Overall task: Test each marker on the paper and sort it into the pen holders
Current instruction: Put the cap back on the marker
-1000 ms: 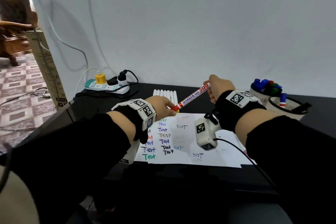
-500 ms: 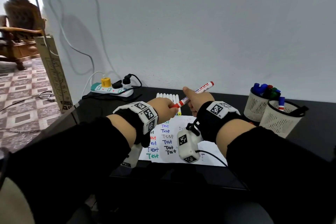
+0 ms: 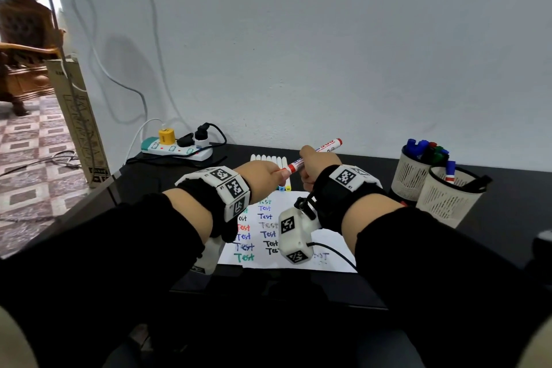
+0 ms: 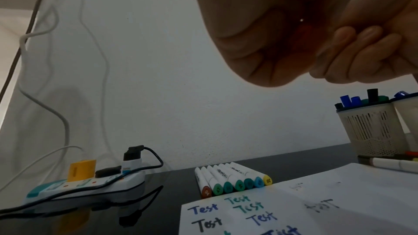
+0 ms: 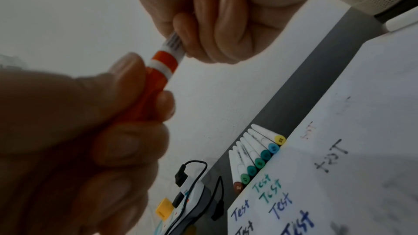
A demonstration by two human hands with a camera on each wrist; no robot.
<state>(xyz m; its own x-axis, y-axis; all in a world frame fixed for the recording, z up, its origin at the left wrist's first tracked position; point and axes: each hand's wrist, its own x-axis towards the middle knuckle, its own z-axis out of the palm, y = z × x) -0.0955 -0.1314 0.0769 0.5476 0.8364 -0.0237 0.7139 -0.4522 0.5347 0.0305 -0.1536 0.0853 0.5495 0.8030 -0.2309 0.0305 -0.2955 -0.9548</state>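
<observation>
Both hands now sit closer together above the paper point(image 3: 286, 236): right hand point(image 3: 316, 167) grips the red marker point(image 3: 310, 155), left hand point(image 3: 263, 176) pinches its cap. Two pen holders point(image 3: 418, 182) stand right. Left wrist view: seven markers point(image 4: 230, 180) lie on the worktop point(image 4: 172, 196). Right wrist view: fingers point(image 5: 221, 24) wrap the barrel.

light: soft, even, daylight at left doorway | edges: wide-angle bowed | wrist views: near hands blurred
</observation>
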